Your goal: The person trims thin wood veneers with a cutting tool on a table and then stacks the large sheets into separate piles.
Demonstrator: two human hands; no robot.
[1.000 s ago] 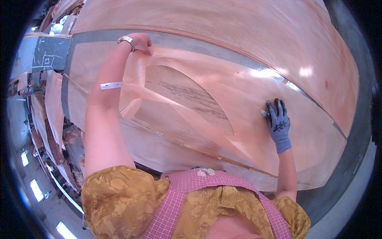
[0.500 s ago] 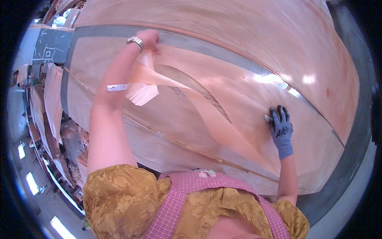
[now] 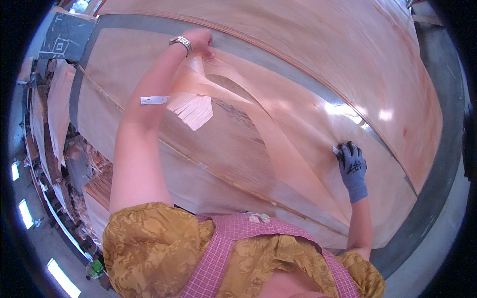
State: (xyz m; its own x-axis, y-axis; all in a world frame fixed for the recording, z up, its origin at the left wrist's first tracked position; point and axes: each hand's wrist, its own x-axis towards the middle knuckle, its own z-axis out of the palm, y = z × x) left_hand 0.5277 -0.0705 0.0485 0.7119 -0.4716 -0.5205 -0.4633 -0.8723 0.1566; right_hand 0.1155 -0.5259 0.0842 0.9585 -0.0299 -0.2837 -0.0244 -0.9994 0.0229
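Observation:
My bare left hand (image 3: 199, 41), with a metal watch at the wrist, is closed on the far edge of a thin wood veneer sheet (image 3: 290, 111). Below that hand the sheet is lifted and twisted, and a strip of it folds back with a ragged, splintered end (image 3: 194, 110). Under the raised part a lower veneer layer (image 3: 223, 134) shows, with a rough darker patch. On the right, my right hand (image 3: 352, 161), in a blue-grey glove with dark fingertips, rests on the sheet with bent fingers. A small pale flat piece (image 3: 336, 149) sticks out by its thumb; its kind is unclear.
A long thin strip (image 3: 198, 165) crosses the near part of the veneer. Beyond a grey band lies another large veneer stack (image 3: 318, 39). Torn veneer scraps (image 3: 58, 111) pile up at the left, near a dark box (image 3: 67, 37) with chalk-like marks.
The whole view has shifted slightly. My left hand keeps its hold on the veneer, and the fold has narrowed a little. My right hand's fingers are more bent.

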